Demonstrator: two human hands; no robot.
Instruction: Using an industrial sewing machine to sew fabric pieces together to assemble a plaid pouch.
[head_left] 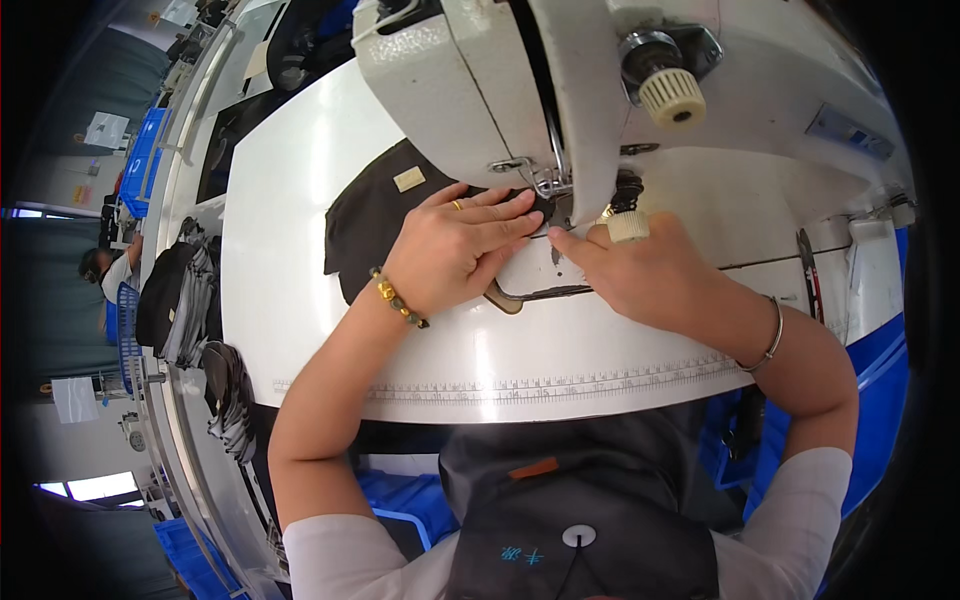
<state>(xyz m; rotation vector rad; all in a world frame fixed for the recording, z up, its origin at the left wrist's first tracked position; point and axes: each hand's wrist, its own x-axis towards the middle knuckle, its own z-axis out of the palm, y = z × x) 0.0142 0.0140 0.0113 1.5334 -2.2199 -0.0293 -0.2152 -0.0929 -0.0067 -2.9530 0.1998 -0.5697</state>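
Note:
A white sewing machine (430,90) stands over a white worktable (480,355). Dark fabric (365,225) with a pale label (409,179) lies left of its presser foot (550,183). My left hand (460,245) rests on the fabric just below the foot, fingers stretched out flat. My right hand (640,280) is right of the needle plate (555,258), a finger extended toward it; its other fingers are partly hidden behind a cream knob (628,225). The fabric under my fingers is mostly hidden.
Red-and-black handled tool (812,285) lies at the right. Stacks of dark pieces (170,300) hang beside the table's left side. Blue bins (405,500) are below and at the right (870,400). A co-worker (112,272) sits far left. A printed ruler runs along the front edge.

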